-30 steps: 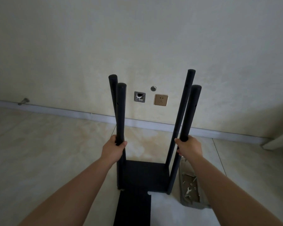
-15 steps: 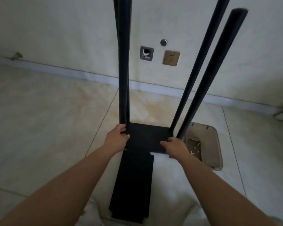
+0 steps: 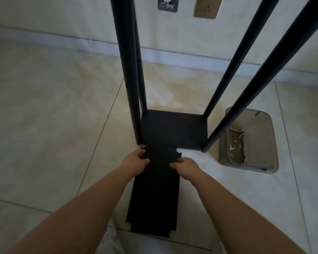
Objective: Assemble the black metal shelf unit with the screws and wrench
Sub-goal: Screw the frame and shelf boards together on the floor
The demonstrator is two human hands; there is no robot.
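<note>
A black shelf frame stands on the tiled floor: a square base panel [image 3: 174,131] with black poles rising from its corners, two on the left [image 3: 126,70] and two on the right [image 3: 253,74]. In front of it lies a loose black shelf panel [image 3: 154,198] with notched corners. My left hand [image 3: 136,163] grips that panel's left edge near its far end. My right hand [image 3: 186,167] holds the right edge, fingers curled over it. A small wrench [image 3: 231,147] and screws lie in a metal tray [image 3: 270,143] to the right.
A wall with a skirting board runs along the back, carrying a gold socket [image 3: 207,8] and a metal plate [image 3: 167,4]. Bare tiled floor [image 3: 53,116] spreads to the left. The tray sits close to the right front pole's foot.
Both hands left the poles, dropped past the base panel, and now hold the loose panel on the floor. The camera has tilted down and moved closer.
</note>
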